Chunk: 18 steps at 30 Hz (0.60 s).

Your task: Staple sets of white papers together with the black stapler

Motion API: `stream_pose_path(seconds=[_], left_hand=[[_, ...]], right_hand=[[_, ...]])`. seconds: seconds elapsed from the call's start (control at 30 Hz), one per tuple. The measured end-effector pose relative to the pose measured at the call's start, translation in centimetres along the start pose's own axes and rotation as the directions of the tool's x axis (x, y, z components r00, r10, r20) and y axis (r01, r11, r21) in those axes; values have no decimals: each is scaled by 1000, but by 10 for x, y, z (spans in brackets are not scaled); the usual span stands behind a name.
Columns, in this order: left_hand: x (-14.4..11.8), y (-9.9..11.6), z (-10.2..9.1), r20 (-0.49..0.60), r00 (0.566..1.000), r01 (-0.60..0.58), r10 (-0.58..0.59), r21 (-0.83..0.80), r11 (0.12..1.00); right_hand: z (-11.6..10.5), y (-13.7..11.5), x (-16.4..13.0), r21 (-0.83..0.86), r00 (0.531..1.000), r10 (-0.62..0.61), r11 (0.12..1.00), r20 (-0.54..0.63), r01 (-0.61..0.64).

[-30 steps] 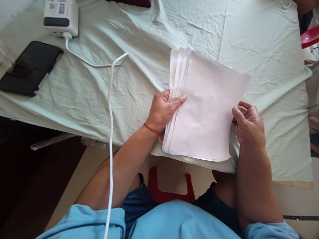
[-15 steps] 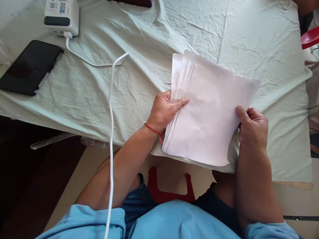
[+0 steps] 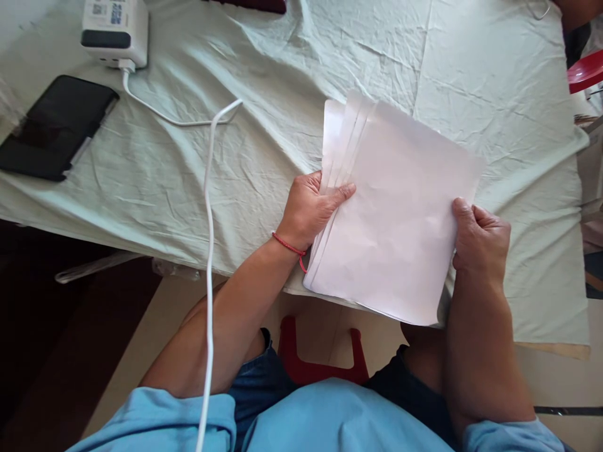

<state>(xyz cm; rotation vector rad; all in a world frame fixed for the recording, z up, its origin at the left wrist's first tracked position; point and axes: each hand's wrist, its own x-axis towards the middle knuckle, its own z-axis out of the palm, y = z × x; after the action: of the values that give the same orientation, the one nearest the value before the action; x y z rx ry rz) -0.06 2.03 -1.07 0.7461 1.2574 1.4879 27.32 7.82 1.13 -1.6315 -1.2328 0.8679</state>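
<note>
A stack of several white paper sheets (image 3: 396, 207) lies at the near edge of a table covered with pale green cloth (image 3: 282, 125). The sheets are fanned apart along their left edge. My left hand (image 3: 313, 204), with a red string at the wrist, grips that fanned left edge, thumb on top. My right hand (image 3: 480, 242) pinches the right edge of the stack, thumb lying on the top sheet. The stack's near end juts slightly over the table edge.
A black phone (image 3: 54, 125) lies at the far left, beside a white box-shaped device (image 3: 115, 28) with a white cable (image 3: 210, 207) running toward me. A red stool (image 3: 320, 361) shows below, between my knees. Something red (image 3: 586, 69) sits at the right edge.
My right hand slid to the right and took hold of the stack's right edge, thumb on top. The top sheets shifted right and toward me. The left hand stayed where it was.
</note>
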Motion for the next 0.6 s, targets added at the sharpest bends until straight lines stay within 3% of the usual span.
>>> stream_pose_path(seconds=[0.43, 0.6], left_hand=[[0, 0, 1, 15, 999, -40, 40, -15, 999], [-1, 1, 1, 30, 998, -57, 57, 9, 998]], right_hand=[[0, -7, 0, 88, 996, 6, 996, -85, 1], [4, -5, 0, 122, 998, 28, 992, -53, -21]])
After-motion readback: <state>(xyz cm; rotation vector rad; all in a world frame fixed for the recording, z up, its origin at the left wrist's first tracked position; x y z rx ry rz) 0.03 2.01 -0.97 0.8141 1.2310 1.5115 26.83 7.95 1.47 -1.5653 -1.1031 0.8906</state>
